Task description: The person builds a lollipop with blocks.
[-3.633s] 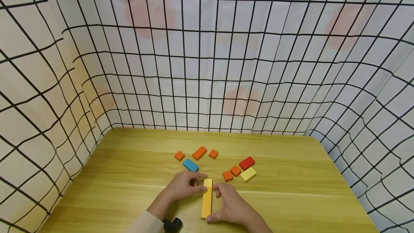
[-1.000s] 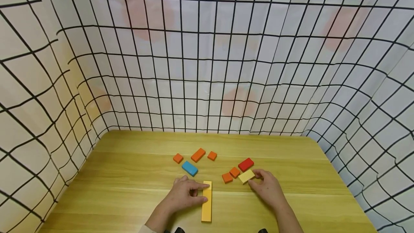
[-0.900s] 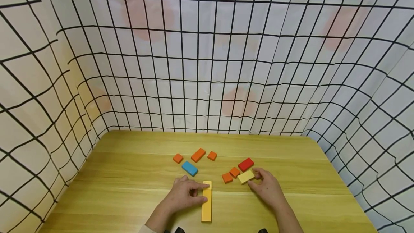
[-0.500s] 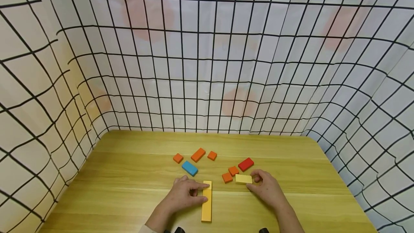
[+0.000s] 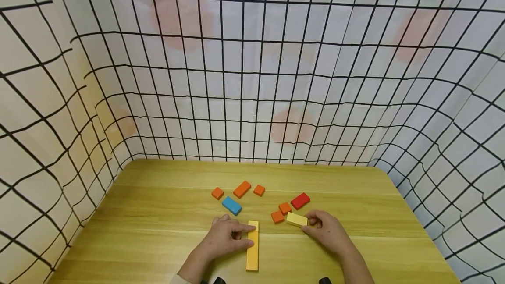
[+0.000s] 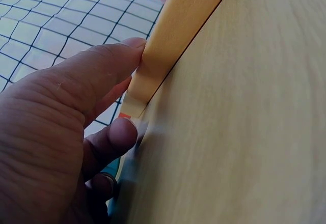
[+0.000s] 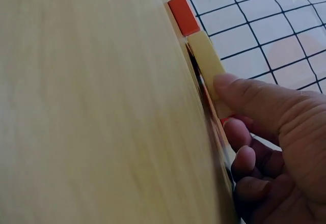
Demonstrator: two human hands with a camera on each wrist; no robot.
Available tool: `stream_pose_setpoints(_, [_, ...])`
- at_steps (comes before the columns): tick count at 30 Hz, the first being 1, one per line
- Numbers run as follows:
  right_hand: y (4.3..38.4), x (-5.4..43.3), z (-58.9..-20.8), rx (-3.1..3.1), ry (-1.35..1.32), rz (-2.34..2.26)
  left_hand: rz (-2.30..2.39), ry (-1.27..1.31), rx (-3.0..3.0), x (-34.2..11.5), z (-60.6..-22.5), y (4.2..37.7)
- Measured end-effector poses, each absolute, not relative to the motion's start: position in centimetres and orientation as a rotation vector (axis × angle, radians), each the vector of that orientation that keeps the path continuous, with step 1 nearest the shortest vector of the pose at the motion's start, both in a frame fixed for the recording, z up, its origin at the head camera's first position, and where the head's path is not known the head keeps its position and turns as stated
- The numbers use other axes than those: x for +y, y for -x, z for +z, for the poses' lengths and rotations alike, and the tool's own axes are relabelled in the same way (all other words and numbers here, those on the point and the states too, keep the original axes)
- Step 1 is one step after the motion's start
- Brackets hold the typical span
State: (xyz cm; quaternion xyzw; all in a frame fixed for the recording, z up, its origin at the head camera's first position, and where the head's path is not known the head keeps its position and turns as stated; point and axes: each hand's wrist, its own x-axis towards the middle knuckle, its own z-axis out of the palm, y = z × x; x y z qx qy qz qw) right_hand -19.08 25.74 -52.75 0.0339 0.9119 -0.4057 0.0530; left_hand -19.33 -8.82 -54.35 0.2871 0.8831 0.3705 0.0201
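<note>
In the head view my left hand lies beside a line of two blocks. The long orange-yellow block points away from me, with a small yellow block at its far end. My index finger reaches over the small block, and the thumb touches the long block's left side; the left wrist view shows the thumb on the long block. Further right, my right hand pinches a pale yellow block by its right end. From the right wrist, this pale yellow block shows a thin dark gap under it.
Two small orange blocks and a red block lie near the pale yellow block. Behind my left hand are a blue block and several orange blocks. A black wire grid stands around the wooden table.
My right hand left the long block's side, went right and took hold of the pale yellow block, which has turned and shifted slightly towards me. The left index finger moved onto the small yellow block.
</note>
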Motion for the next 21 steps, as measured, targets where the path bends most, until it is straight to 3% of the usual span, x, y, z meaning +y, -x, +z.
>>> stream_pose_setpoints(21, [18.8, 23.7, -51.9, 2.694, -0.001, -1.448, 1.16, -0.882, 2.736, -8.7, -53.9, 19.2])
